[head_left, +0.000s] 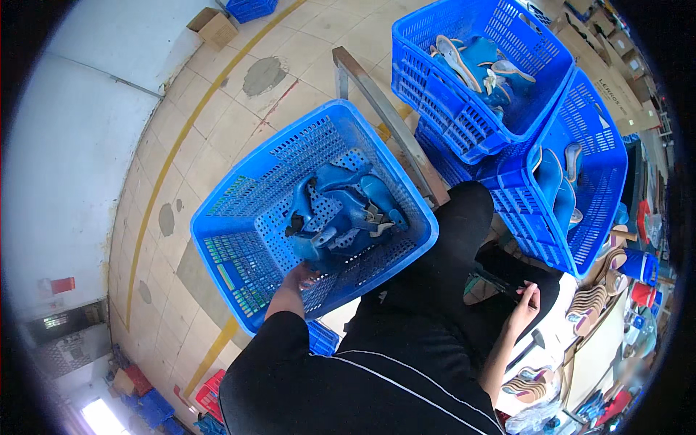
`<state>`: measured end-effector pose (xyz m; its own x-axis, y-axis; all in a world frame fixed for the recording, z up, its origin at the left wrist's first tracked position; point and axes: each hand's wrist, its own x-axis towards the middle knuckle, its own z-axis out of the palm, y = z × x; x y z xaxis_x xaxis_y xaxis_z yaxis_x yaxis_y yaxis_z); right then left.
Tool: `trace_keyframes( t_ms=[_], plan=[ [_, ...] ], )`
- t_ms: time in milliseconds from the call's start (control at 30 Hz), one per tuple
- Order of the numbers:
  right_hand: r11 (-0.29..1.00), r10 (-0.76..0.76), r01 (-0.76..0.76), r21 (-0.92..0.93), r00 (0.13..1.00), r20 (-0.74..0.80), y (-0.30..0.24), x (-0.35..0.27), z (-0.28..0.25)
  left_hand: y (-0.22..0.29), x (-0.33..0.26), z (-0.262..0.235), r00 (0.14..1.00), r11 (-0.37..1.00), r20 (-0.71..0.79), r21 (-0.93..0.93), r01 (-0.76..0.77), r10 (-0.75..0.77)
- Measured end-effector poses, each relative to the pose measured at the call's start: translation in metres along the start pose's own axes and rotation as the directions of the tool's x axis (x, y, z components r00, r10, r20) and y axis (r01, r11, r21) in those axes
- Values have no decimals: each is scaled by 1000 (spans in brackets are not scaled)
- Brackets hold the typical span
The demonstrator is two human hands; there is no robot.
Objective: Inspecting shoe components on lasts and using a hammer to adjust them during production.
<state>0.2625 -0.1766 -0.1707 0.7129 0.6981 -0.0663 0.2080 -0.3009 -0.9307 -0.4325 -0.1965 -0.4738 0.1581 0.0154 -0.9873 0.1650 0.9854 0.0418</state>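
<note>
A large blue plastic basket [246,152] stands tilted in front of me, with several blue shoe lasts [359,206] heaped inside it. My left hand [299,277] reaches over the near rim into the basket. Its fingers are curled at the nearest blue shoe last [313,251], which partly hides them. To the right, beside my leg, my right hand [528,299] is closed on a dark long-handled tool [495,280]. The tool's kind is hard to make out against my black clothes.
Two stacked blue crates, an upper crate [449,119] and a lower crate [533,217], hold more lasts at right. A metal bar [391,123] runs between them and the basket. Stacked soles [587,304] lie at far right. A cardboard box [213,29] sits by the wall.
</note>
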Motion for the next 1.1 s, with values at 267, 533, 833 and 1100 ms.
trace_keyframes(
  t_ms=[267,533,833,1100],
  plan=[
    [1000,-14,14,-8,1000,-24,1,1,8,15,9,17,474,974,-857,122,-192,201],
    [1000,-14,14,19,1000,-5,-4,-1,12,55,-1,-15,523,758,-570,593,-273,634],
    [999,-53,53,-10,999,3,0,2,6,58,9,1,750,872,-490,429,-236,444],
    [998,-56,56,7,998,-12,-1,2,10,61,6,-20,658,823,-553,536,-189,511]
  ],
)
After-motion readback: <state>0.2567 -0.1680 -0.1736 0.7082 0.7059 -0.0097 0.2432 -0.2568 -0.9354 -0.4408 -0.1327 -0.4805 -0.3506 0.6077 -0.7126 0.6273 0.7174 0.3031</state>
